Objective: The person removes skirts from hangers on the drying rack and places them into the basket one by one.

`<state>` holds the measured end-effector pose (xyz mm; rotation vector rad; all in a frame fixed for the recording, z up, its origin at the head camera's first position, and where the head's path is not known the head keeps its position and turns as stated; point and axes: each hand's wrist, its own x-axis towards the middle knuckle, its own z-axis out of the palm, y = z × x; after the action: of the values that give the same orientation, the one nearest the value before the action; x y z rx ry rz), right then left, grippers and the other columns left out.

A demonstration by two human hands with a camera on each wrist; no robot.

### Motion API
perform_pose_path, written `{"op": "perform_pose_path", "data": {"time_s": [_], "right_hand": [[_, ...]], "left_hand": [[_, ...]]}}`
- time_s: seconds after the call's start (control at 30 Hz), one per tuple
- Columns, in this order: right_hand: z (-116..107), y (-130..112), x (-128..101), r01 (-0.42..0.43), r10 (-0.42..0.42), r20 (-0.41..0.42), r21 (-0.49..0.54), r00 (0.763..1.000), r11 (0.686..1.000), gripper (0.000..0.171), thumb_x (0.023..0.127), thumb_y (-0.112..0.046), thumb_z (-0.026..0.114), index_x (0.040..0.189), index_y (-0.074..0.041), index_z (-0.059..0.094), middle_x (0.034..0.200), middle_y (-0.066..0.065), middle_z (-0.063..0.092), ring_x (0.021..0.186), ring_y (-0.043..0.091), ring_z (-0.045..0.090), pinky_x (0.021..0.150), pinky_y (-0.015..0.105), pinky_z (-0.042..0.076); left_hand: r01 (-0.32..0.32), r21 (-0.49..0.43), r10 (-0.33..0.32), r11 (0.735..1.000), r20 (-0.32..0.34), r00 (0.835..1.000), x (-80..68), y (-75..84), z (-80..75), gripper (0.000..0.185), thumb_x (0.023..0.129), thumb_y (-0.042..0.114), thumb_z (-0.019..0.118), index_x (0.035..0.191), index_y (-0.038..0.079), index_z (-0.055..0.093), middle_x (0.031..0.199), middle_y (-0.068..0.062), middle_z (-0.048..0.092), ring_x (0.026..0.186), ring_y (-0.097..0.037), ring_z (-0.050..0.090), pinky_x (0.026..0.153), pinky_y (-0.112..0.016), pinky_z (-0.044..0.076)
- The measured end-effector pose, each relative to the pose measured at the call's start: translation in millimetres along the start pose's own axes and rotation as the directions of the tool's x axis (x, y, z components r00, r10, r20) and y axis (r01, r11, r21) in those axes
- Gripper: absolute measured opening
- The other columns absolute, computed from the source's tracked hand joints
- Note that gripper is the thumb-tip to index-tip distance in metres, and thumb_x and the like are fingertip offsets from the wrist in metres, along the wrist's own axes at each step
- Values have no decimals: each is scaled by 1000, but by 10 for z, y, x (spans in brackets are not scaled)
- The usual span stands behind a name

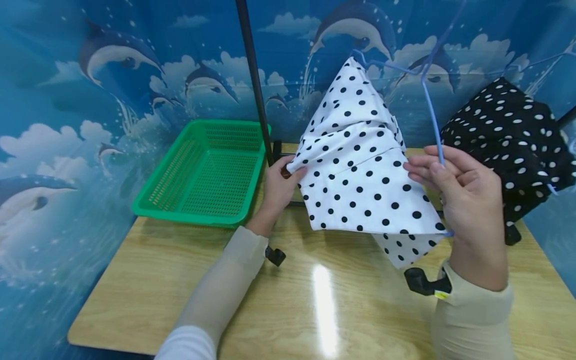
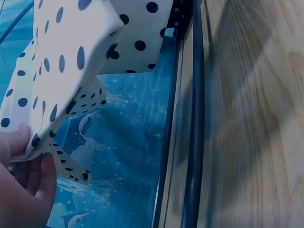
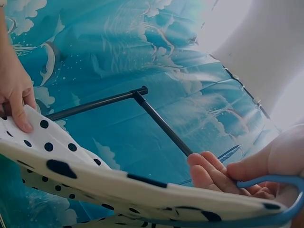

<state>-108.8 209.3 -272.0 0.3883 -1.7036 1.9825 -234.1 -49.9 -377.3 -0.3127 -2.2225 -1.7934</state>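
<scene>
A white cloth with black polka dots point(image 1: 360, 175) hangs from a thin blue clothes hanger point(image 1: 431, 107), its upper corner caught near the hanger's far end. Its left edge is pinched between the thumb and fingers of my left hand point(image 1: 281, 182); the left wrist view shows that hand point(image 2: 28, 166) gripping a fold of the fabric. My right hand point(image 1: 468, 190) holds the hanger's near side between thumb and fingers, right beside the cloth's right edge. In the right wrist view the blue hanger point(image 3: 270, 179) passes under the thumb. Part of the cloth hangs lower behind the front layer.
A green plastic basket point(image 1: 245, 210) stands at the back left of the wooden table point(image 1: 252, 310). A black rack pole point(image 1: 253, 65) rises beside it. At the right a black cloth with white dots point(image 1: 517, 135) hangs from another hanger. A dolphin-print curtain point(image 1: 148, 95) covers the back.
</scene>
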Motion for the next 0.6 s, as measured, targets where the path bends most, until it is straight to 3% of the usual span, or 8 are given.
{"op": "perform_pose_path", "data": {"time_s": [0.3, 0.43, 0.6], "right_hand": [[-16, 59, -17, -17, 17, -14, 11, 1000, 1000, 24, 96, 0, 55, 116, 12, 59, 99, 18, 71, 91, 22, 71, 81, 31, 52], [-24, 105, -35, 27, -28, 14, 60, 1000, 998, 23, 96, 4, 52, 116, 16, 58, 98, 20, 71, 90, 24, 71, 81, 31, 52], [-9, 125, -51, 21, -20, -17, 62, 1000, 998, 21, 94, 6, 56, 112, 16, 58, 95, 19, 71, 87, 23, 72, 78, 31, 53]], "left_hand": [[-10, 65, 16, 998, -92, 996, -10, 81, -18, 22, 89, 11, 72, 107, 0, 69, 104, -13, 58, 95, -25, 59, 80, -32, 55], [-17, 83, 27, 996, -123, 992, -1, 78, -9, 21, 88, 11, 73, 105, -2, 70, 112, -13, 52, 102, -24, 53, 85, -35, 53], [-50, 70, 60, 996, -148, 987, 9, 60, -23, 15, 88, 8, 72, 97, -4, 68, 127, -13, 53, 119, -24, 48, 96, -40, 45]]}}
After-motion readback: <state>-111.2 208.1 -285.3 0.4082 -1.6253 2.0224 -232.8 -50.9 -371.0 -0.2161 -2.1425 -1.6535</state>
